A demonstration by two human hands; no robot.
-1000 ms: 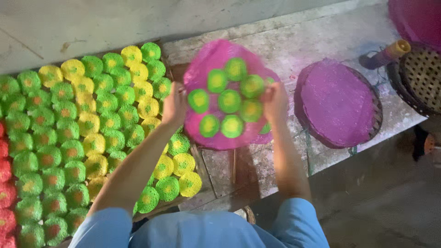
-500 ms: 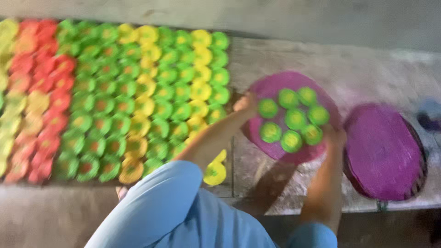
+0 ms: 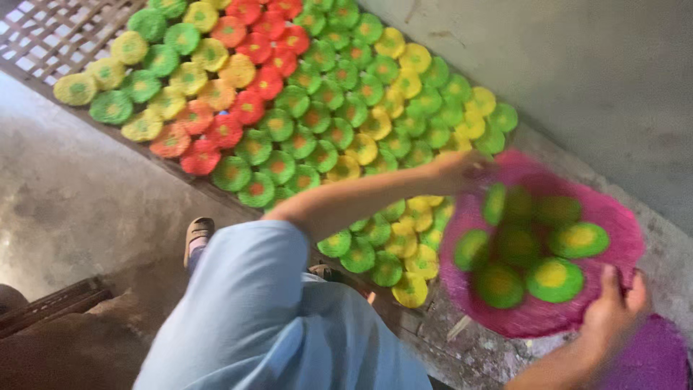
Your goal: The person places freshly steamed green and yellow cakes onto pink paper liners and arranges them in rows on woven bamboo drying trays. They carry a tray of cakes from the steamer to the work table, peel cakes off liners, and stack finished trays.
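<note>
I hold a round pink woven tray [image 3: 621, 225] with both hands. My left hand [image 3: 460, 170] grips its far left rim and my right hand [image 3: 613, 318] grips its near right rim. On the tray lie several small round green discs [image 3: 553, 279] with yellow centres, blurred by motion. Left of the tray a large spread of green, yellow and red discs [image 3: 303, 115] lies in rows on a low lattice rack [image 3: 43, 32].
A second pink tray [image 3: 653, 361] shows at the bottom right corner. A grey wall [image 3: 592, 65] runs behind the rack. My sandalled foot [image 3: 196, 235] stands on the concrete floor [image 3: 79, 209]. A dark wooden piece [image 3: 50, 307] lies at the lower left.
The view has swung and tilted, so the disc spread now runs diagonally to the upper left. The tray, still held in both hands, sits lower right in view.
</note>
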